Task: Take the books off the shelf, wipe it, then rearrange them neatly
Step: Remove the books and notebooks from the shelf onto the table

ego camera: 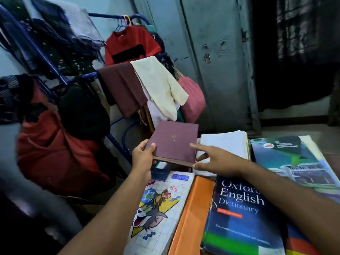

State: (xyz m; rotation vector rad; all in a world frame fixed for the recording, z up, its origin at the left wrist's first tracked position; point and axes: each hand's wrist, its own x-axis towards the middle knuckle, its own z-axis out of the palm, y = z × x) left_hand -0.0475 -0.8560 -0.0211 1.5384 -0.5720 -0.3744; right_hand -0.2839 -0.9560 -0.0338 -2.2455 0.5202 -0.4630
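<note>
Far left, one blue clothes rack (55, 69) loaded with garments, too many and too overlapped to count; one red shirt (131, 46) hangs on a hanger, one brown cloth (123, 89) and one cream cloth (160, 85) drape over the rail, one pink bag (193, 100) beside them. One grey metal cupboard (217, 61) behind, one padlock (207, 57) on its door. Left hand (142, 160) grips the left edge of one maroon hardcover book (174, 144), thumb on the cover, fingers under, book held up just above the pile. No readable title on it, only a small faded emblem. Below it, one small dark blue booklet (161, 174), text blurred. One cartoon notebook (161, 208) lies flat, label reads "Tom and Jerry". Next, one orange folder (195, 214). Right hand (219, 161) is spread, fingers straight, index finger touching the maroon book's right edge, holding nothing. Under it, one stack of white loose papers (226, 142). One blue dictionary (241, 212), cover reads "Oxford English Dictionary", small print unreadable. Far right, one glossy blue-green book (294, 159) with a building photo, red badge text too blurred to read.
</note>
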